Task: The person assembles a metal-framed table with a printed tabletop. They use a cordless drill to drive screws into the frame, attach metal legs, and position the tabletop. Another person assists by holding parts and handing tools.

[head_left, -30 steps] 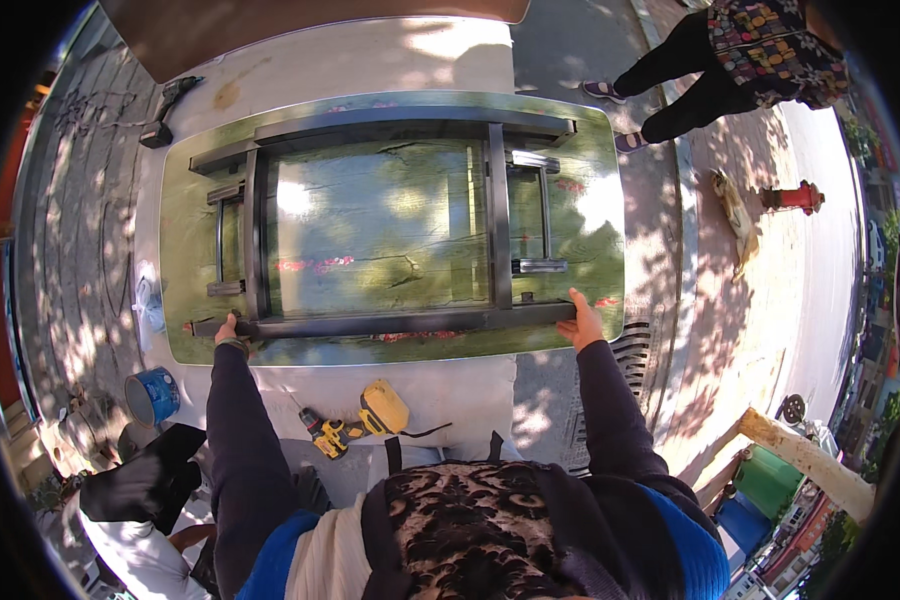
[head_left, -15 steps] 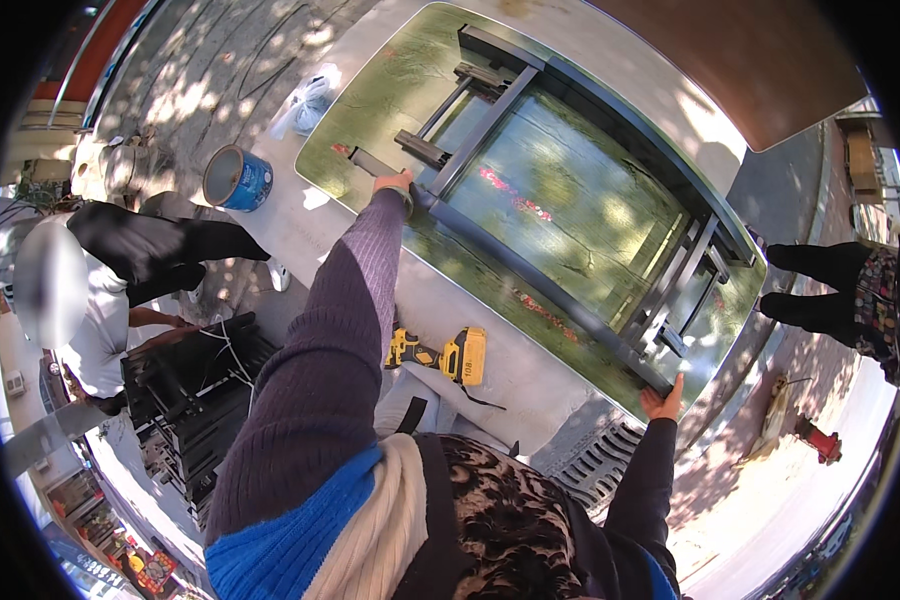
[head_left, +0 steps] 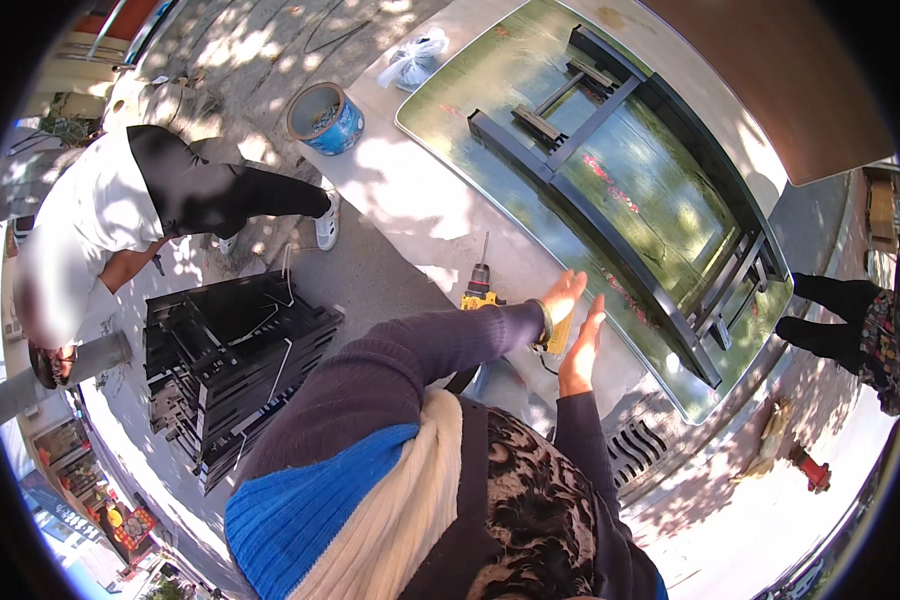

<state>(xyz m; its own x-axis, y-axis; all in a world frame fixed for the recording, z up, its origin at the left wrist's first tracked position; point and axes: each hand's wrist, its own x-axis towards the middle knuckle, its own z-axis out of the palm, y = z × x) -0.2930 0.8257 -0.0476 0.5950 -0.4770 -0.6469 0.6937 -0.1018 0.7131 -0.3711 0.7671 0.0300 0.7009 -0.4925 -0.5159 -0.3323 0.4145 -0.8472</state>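
Note:
My left hand (head_left: 562,298) and my right hand (head_left: 580,358) are close together in front of my body, fingers stretched out and palms turned toward each other. Neither holds anything. Just beyond them lies a glossy green and blue tabletop panel (head_left: 470,95) with rounded corners and red flower patterns. A black metal frame (head_left: 610,245) with crossbars rests on it, apart from both hands. A yellow and black cordless drill (head_left: 478,290) lies on the pale surface (head_left: 400,190); my left forearm and hand partly cover it.
A blue bucket (head_left: 340,130) with small parts inside and a plastic bag (head_left: 415,62) stand at the far left. Stacked black frames (head_left: 220,350) are at left, near a person in white (head_left: 100,200). Another person's legs (head_left: 825,300) are at right. A brown board (head_left: 770,70) lies beyond.
Both hands have let go of the black frame and come together nearer my body. The view has shifted, so the panel, bucket and drill appear further right.

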